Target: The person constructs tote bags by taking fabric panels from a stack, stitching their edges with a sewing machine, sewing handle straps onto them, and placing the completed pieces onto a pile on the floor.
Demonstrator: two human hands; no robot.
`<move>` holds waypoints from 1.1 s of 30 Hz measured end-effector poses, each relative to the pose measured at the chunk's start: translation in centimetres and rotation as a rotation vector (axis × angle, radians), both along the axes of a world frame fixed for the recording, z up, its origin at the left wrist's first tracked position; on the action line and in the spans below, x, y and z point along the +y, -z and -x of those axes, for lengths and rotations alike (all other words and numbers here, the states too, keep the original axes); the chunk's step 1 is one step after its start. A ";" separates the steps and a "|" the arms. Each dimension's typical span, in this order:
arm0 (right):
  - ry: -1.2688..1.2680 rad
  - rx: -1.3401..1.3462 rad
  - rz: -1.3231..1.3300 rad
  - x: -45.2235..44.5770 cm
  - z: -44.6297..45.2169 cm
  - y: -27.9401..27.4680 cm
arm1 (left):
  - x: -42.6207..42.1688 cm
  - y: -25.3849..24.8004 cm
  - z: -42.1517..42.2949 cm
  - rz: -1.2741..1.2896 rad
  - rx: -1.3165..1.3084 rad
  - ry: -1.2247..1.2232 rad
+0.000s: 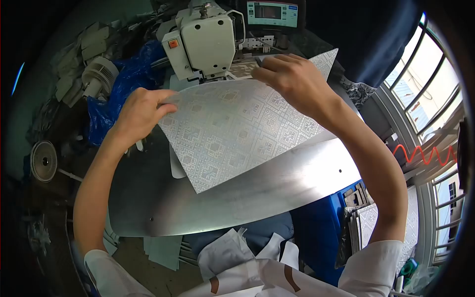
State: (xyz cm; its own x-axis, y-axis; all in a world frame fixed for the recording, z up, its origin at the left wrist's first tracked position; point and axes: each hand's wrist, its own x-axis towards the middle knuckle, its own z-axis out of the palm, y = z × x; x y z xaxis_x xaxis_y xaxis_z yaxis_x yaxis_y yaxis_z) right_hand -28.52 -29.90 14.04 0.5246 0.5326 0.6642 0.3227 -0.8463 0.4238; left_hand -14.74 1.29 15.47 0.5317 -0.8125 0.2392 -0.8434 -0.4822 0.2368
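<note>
A silvery sheet (232,131) with a geometric pattern is held up at a tilt over the metal table. My left hand (141,114) is closed on its left edge, thumb and fingers pinching the upper corner. At the far edge, my right hand (294,74) is closed with its fingers curled over the sheet; the fingertips are partly hidden. Just beyond the sheet stands an industrial sewing machine (208,44), its lower part partly covered by the sheet. A flat patterned template (242,69) lies beside the machine head, near my right hand.
Bare metal shows on the curved tabletop (257,193). A lit control screen (272,13) stands behind the machine. Blue plastic (126,74) and a small fan (44,161) are on the left. At right are a blue bin (316,222), stacked patterned sheets (366,222) and a coiled red hose (420,154).
</note>
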 end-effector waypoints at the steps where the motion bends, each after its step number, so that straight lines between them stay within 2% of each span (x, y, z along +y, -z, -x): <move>1: 0.090 0.050 0.099 -1.4 0.2 0.7 | -0.1 1.9 -1.2 0.075 -0.083 0.069; 2: 0.181 0.100 0.199 -2.9 0.3 1.6 | -0.3 3.5 -1.9 0.069 -0.138 0.082; 6: 0.281 0.213 0.364 -8.7 1.1 7.2 | -1.9 9.1 -4.1 -0.061 -0.260 0.080; 8: 0.280 0.276 0.357 -10.9 1.4 9.4 | -2.8 11.9 -6.1 0.048 -0.548 0.264; 9: 0.280 0.307 0.355 -11.4 1.1 9.7 | -3.3 12.4 -6.8 0.051 -0.545 0.254; 12: 0.288 0.345 0.269 -12.9 -0.6 10.3 | -4.7 13.7 -8.9 0.018 -0.746 0.292; 20: 0.293 0.359 0.227 -15.7 -4.8 11.6 | -7.8 15.2 -14.6 -0.016 -0.878 0.351; 25: 0.237 0.329 0.190 -16.5 -7.0 11.6 | -8.8 15.2 -16.4 -0.138 -0.778 0.279; 26: 0.241 0.319 0.188 -17.0 -7.6 11.8 | -9.2 15.8 -17.9 -0.005 -0.529 0.196; 28: 0.257 0.274 0.010 -18.1 -8.5 12.8 | -9.7 16.4 -19.7 0.253 -0.018 0.032; 33: 0.220 0.134 -0.283 -17.4 -5.4 12.5 | -8.7 13.8 -17.8 0.157 -0.254 -0.009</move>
State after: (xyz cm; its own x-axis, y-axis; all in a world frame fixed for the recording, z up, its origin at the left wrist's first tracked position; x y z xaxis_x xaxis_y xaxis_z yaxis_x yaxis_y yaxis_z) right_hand -23.09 -47.30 1.51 0.6985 0.2026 0.6864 0.1568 -0.9791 0.1295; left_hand 3.10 -7.36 1.63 0.4456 -0.7509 0.4874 -0.8812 -0.4639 0.0910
